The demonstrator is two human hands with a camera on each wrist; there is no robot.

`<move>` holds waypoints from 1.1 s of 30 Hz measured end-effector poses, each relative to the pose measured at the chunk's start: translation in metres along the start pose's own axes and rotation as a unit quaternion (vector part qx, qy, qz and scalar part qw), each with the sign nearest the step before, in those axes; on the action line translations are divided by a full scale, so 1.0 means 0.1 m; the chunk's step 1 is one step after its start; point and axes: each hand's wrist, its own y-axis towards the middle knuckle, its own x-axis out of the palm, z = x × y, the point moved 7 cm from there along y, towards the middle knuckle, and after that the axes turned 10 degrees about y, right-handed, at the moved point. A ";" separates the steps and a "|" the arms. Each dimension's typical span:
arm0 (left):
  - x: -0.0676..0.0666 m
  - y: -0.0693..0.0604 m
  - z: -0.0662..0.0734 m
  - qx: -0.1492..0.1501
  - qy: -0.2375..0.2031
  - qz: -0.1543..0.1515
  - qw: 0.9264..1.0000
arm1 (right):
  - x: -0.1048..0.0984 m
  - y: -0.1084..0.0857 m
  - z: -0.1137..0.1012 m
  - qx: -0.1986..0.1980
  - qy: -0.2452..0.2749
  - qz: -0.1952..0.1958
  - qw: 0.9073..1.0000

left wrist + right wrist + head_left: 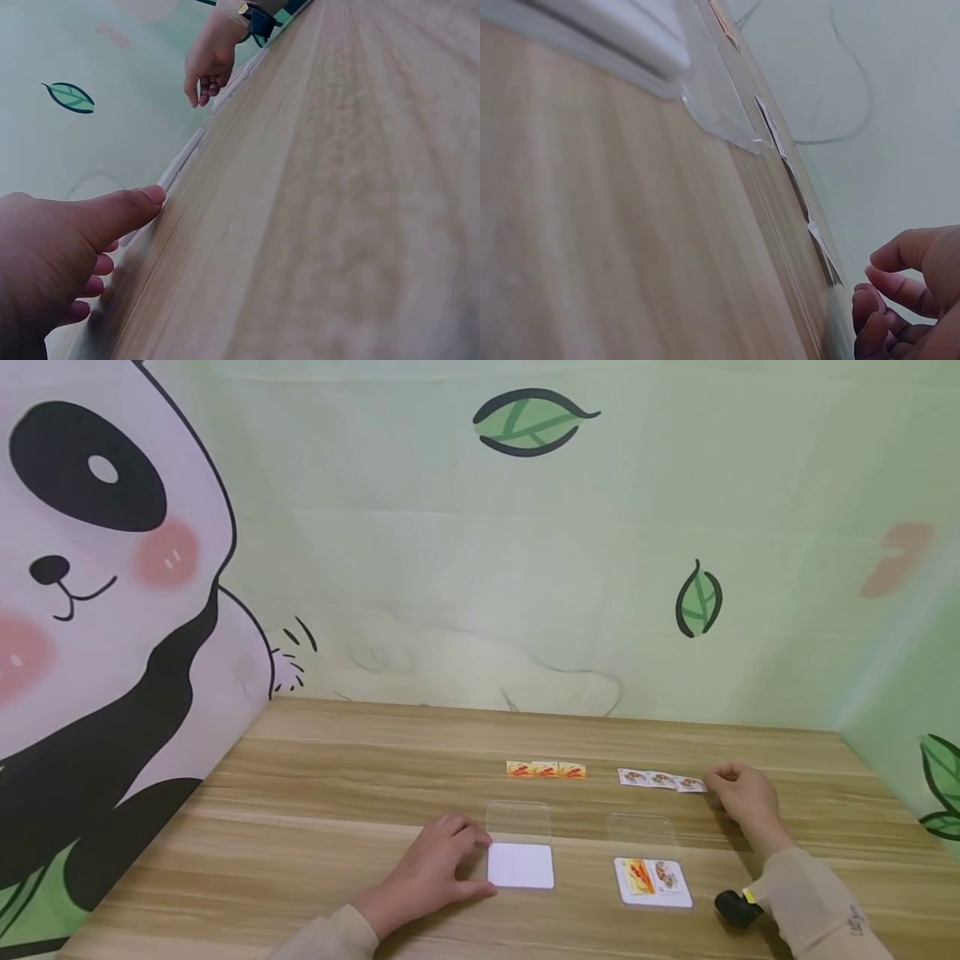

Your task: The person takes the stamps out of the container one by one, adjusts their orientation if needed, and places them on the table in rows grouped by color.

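In the head view my left hand is at the left side of a white case with a raised clear lid. Its thumb and index finger hold the case at its near and far left corners. My right hand is at the right end of a row of three small white picture cards. The right wrist view shows loosely curled fingers beside the end card, with nothing visible between them.
Three orange picture cards lie in a row at the back. A second white case, its clear lid raised, bears one orange and one white card. A black device is under the right wrist. A printed backdrop borders the wooden table.
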 end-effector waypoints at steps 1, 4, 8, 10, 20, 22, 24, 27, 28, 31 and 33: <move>0.00 0.00 0.00 0.001 -0.001 0.000 1.000 | 0.00 0.00 0.00 -0.001 -0.001 0.000 1.000; -0.01 0.00 0.00 0.002 -0.002 0.003 1.000 | -0.01 -0.02 -0.02 -0.007 -0.001 -0.007 1.000; -0.01 0.00 0.00 0.004 0.000 0.007 1.000 | -0.01 -0.07 -0.06 -0.021 0.008 -0.023 0.999; -0.01 0.00 0.00 0.006 0.000 0.009 1.000 | -0.01 -0.09 -0.09 -0.031 0.010 -0.029 0.999; -0.04 0.04 0.03 -0.001 -0.014 0.008 1.000 | -0.04 -0.22 -0.19 -0.078 0.011 -0.035 0.996; -0.06 0.05 0.05 0.001 -0.010 0.020 1.000 | -0.04 -0.24 -0.20 -0.079 0.011 -0.036 0.996; -0.08 0.07 0.07 0.004 -0.004 0.029 1.000 | -0.03 -0.25 -0.21 -0.081 0.010 -0.037 0.996; -0.09 0.08 0.09 0.006 0.004 0.035 0.999 | -0.03 -0.29 -0.24 -0.088 0.008 -0.037 0.995; -0.10 0.09 0.10 0.008 0.007 0.037 0.999 | -0.03 -0.30 -0.25 -0.091 0.006 -0.037 0.995; -0.13 0.11 0.15 0.012 0.012 0.043 0.999 | -0.02 -0.34 -0.28 -0.100 0.008 -0.037 0.994; -0.14 0.12 0.18 0.013 0.010 0.046 0.999 | -0.01 -0.35 -0.30 -0.109 0.002 -0.037 0.993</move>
